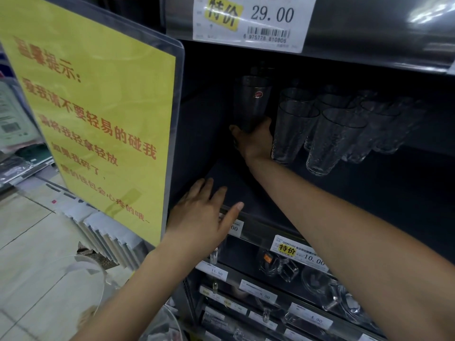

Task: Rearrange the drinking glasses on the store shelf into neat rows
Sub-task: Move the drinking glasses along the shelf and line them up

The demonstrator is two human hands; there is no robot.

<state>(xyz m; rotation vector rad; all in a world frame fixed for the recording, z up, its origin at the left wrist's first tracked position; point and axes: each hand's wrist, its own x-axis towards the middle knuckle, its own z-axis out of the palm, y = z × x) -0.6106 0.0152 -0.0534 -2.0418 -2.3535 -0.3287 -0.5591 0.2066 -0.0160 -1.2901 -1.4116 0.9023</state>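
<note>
A tall clear glass with a small red sticker stands deep at the left of the dark shelf. My right hand grips it round its base, arm stretched far in. To its right, several textured clear glasses stand in rough rows running towards the back. My left hand rests flat on the shelf's front edge, fingers straight and spread, holding nothing.
A large yellow notice in a clear sleeve hangs at the left, next to the shelf opening. A price tag reading 29.00 is on the shelf above. Lower shelves hold small glassware and price labels. Tiled floor lies at the left.
</note>
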